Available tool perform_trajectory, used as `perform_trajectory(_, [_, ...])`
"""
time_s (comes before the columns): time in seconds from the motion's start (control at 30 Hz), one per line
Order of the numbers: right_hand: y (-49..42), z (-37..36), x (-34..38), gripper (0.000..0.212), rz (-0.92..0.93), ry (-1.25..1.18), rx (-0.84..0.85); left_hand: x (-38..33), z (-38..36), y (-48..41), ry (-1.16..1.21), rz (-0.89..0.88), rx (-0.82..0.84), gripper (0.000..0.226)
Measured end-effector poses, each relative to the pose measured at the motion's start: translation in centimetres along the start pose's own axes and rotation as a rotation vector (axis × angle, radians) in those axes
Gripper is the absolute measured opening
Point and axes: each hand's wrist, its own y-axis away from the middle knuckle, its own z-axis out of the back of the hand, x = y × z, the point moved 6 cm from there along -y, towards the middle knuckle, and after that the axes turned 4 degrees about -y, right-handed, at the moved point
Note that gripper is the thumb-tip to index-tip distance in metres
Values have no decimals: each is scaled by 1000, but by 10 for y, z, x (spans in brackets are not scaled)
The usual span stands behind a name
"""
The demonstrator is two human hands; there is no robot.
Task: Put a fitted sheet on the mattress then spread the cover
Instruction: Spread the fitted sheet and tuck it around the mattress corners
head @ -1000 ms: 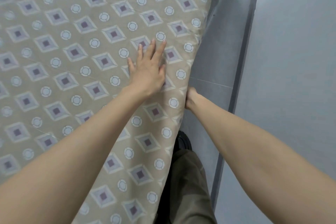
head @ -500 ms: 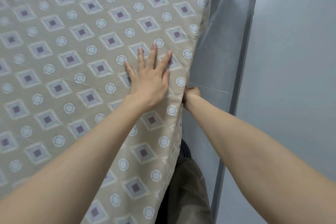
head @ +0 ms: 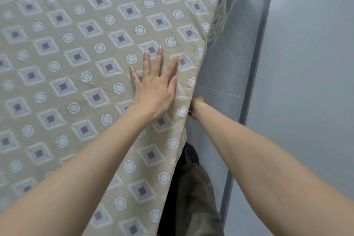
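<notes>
The sheet (head: 76, 63), beige with a diamond-and-circle print, lies spread flat across the left and centre of the view. Its right edge drops over the side toward the grey floor (head: 226, 67). The left hand (head: 153, 92) rests palm-down on the sheet near that edge, fingers (head: 160, 57) straight and splayed. The right hand (head: 195, 106) is just right of the left hand and lower, at the side fold of the sheet. Its fingers are hidden behind the fabric, so its grip cannot be determined. The hands are apart. A trouser leg (head: 195, 197) and a dark shoe (head: 189, 154) stand near, beside the hanging edge. A grey wall (head: 306, 63) fills the right.
</notes>
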Motion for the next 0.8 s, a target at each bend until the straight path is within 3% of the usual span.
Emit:
perform_trajectory(0.13, [29,11,-45,39,-130,82,65,8,4,25,13,12,15,52])
perform_trajectory(0.33, [54,27,-132,73,-549,368,153,21,-1,62,3,39,34,52])
perform_trajectory(0.4, [57,30,-149,63,-618,394,168,26,-5,72,16,46,38,52])
perform_trajectory(0.53, [55,22,-162,21,-612,353,191,31,-14,85,41,62,54,53])
perform_trajectory(0.67, [55,13,-159,18,-548,289,199,37,-21,89,45,73,67,54])
perform_trajectory(0.8, [51,17,-154,32,-436,298,109,40,-22,91,44,66,54,54])
